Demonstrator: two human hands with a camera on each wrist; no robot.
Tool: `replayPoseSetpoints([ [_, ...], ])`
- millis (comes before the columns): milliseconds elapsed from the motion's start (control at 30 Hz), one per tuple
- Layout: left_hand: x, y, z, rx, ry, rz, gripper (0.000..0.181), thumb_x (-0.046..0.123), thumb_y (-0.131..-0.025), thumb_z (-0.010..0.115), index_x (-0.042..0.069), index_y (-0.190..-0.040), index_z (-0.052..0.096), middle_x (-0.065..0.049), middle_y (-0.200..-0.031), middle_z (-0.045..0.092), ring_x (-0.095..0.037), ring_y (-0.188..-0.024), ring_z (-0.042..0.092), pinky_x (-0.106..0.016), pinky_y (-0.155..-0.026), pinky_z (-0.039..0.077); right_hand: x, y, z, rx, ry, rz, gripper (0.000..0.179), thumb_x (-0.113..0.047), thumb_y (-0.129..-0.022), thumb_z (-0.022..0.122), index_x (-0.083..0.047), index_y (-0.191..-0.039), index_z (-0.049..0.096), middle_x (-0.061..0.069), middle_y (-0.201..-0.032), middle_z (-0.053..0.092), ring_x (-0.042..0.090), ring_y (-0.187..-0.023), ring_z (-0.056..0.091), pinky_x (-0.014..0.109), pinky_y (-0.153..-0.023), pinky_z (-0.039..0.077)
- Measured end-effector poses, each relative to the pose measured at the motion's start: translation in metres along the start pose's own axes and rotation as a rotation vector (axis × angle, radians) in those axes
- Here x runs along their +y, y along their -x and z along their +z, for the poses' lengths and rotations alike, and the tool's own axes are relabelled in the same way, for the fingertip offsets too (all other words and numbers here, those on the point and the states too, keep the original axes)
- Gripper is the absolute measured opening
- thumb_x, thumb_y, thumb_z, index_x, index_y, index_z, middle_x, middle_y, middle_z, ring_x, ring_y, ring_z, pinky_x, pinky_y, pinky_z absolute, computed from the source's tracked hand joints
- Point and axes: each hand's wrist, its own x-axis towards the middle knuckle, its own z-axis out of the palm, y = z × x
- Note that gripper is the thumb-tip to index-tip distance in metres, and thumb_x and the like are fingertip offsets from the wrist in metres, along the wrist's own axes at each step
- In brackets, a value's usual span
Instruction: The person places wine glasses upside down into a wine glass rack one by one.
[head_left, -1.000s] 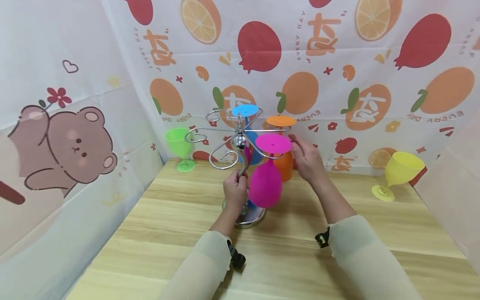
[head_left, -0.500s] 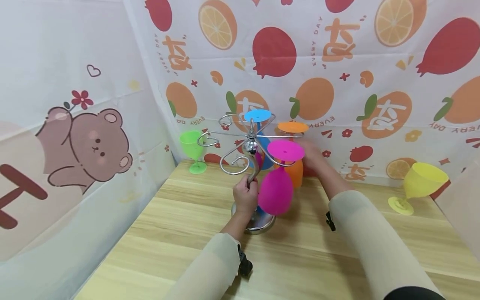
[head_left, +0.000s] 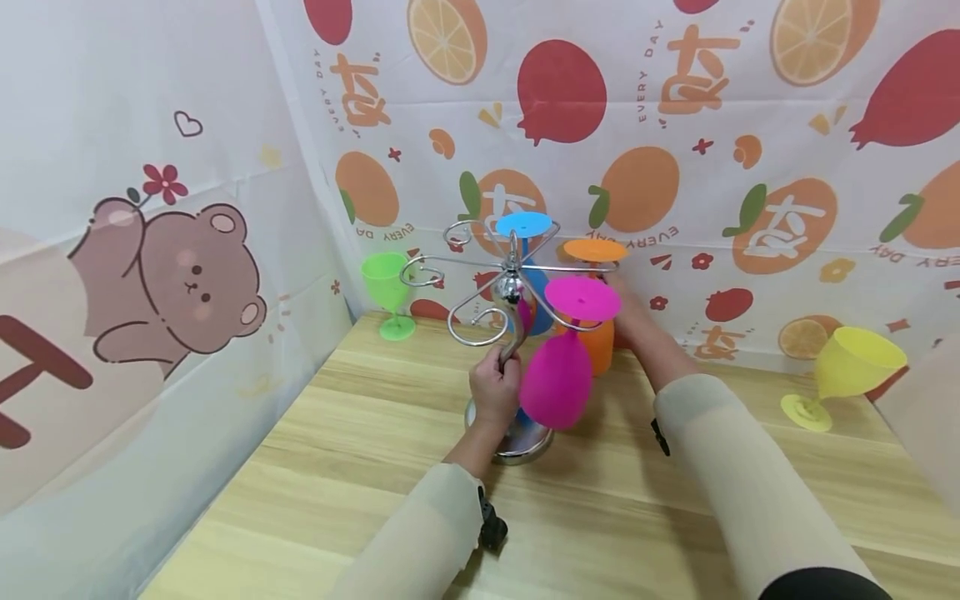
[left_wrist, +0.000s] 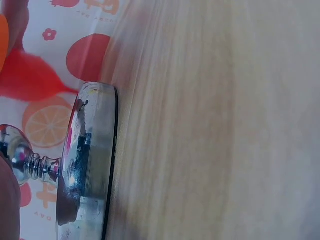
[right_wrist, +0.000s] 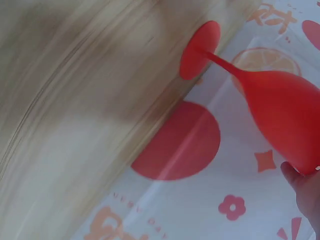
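Observation:
My left hand point(head_left: 495, 387) grips the curved metal stem of a chrome goblet stand point(head_left: 512, 287) on the table. From its wire arms hang three upside-down plastic goblets: pink point(head_left: 558, 379) in front, orange point(head_left: 600, 342) behind it, blue point(head_left: 536, 300) at the back. My right hand point(head_left: 617, 296) reaches behind the orange goblet, which partly hides it. In the right wrist view, that hand pinches the rim of a red goblet point(right_wrist: 280, 102) with thumb and fingertip, the goblet's foot near the table's back edge. The stand's round base point(left_wrist: 85, 165) sits beside the red goblet in the left wrist view.
A green goblet point(head_left: 386, 283) stands upright at the back left corner of the wooden table point(head_left: 360, 450). Toward the right edge is a yellow goblet point(head_left: 855, 367). Printed fabric point(head_left: 450, 117) hangs right behind the table, and more covers the left side.
My right hand has left the side of the orange goblet and gone down behind it to the red goblet. My left hand keeps its grip on the stem. The head view has swung slightly left.

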Motion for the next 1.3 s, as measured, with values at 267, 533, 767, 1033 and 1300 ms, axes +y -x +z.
replayPoseSetpoints([
  [267, -0.003, 0.0, 0.004, -0.008, -0.006, -0.018, 0.015, 0.004, -0.079, 0.049, 0.004, -0.07, 0.062, -0.004, -0.049, 0.049, -0.006, -0.043, 0.036, -0.019, -0.038, 0.025, 0.014, 0.017, -0.011, 0.002, 0.276, 0.083, 0.07, -0.066, -0.089, 0.05, -0.026, -0.146, 0.041, 0.006, -0.147, 0.042, 0.032, -0.13, 0.04, 0.061, -0.106, 0.038],
  [533, -0.004, -0.003, 0.008, 0.016, 0.001, -0.018, 0.015, 0.004, -0.079, 0.05, 0.003, -0.07, 0.062, -0.005, -0.051, 0.049, -0.008, -0.045, 0.036, -0.019, -0.04, 0.026, 0.02, 0.024, -0.02, -0.03, 0.596, -0.063, 0.071, -0.051, -0.095, 0.049, -0.013, -0.152, 0.033, 0.016, -0.151, 0.034, 0.037, -0.138, 0.029, 0.062, -0.112, 0.03],
  [767, -0.001, -0.001, 0.01, 0.015, 0.007, -0.051, 0.015, 0.003, -0.078, 0.05, 0.003, -0.07, 0.063, -0.005, -0.051, 0.05, -0.009, -0.046, 0.036, -0.02, -0.04, 0.025, 0.023, 0.034, -0.025, -0.062, 0.673, -0.029, 0.07, -0.044, -0.094, 0.054, -0.009, -0.151, 0.034, 0.021, -0.146, 0.037, 0.041, -0.134, 0.031, 0.062, -0.11, 0.032],
  [1033, 0.003, -0.003, 0.03, 0.001, 0.012, -0.07, 0.014, 0.006, -0.082, 0.054, 0.003, -0.071, 0.061, -0.005, -0.051, 0.049, -0.011, -0.044, 0.041, -0.023, -0.039, 0.03, 0.027, 0.049, -0.038, -0.05, 0.714, -0.007, 0.066, -0.042, -0.094, 0.054, -0.006, -0.147, 0.039, 0.022, -0.142, 0.041, 0.042, -0.13, 0.036, 0.061, -0.107, 0.037],
  [1300, 0.004, -0.002, 0.048, -0.039, -0.011, -0.075, 0.01, 0.006, -0.083, 0.055, 0.003, -0.077, 0.063, -0.008, -0.057, 0.055, -0.019, -0.049, 0.045, -0.035, -0.044, 0.039, 0.035, 0.072, -0.047, -0.058, 0.685, 0.043, 0.072, -0.044, -0.091, 0.058, -0.009, -0.15, 0.036, 0.02, -0.147, 0.037, 0.041, -0.132, 0.035, 0.064, -0.104, 0.039],
])
